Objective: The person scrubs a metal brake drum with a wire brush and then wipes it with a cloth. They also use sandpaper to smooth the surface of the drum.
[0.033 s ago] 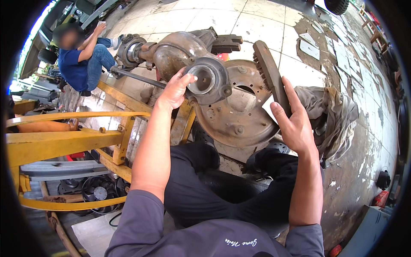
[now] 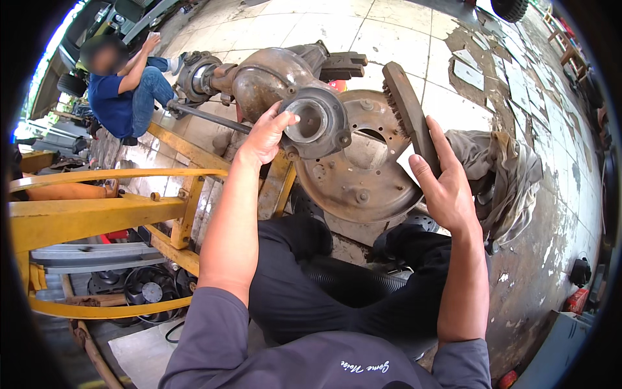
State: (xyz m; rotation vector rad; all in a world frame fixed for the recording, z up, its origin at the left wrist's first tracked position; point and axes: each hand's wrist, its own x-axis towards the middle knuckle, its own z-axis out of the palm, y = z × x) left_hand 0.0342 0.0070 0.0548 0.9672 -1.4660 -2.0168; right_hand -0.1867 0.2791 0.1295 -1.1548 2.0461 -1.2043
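Note:
My left hand [image 2: 262, 137] is closed on the near rim of a round grey metal hub [image 2: 332, 111] with an open bore, its thumb across the edge. In my right hand [image 2: 448, 191] is a scrub brush [image 2: 409, 104] with a long dark block and stubby bristles facing left, tilted over the right side of a rusty brake backing plate [image 2: 334, 188]. The brush is apart from the hub. A small white patch shows beside my right thumb; I cannot tell what it is. Behind the hub lies a rusty axle housing [image 2: 264, 74].
A yellow metal frame [image 2: 97, 217] stands at the left, with a black fan [image 2: 151, 293] below it. Crumpled grey cloth [image 2: 508, 172] hangs right of my right hand. Another person [image 2: 115, 97] sits at the far left. Broken tiles [image 2: 468, 70] lie at the far right.

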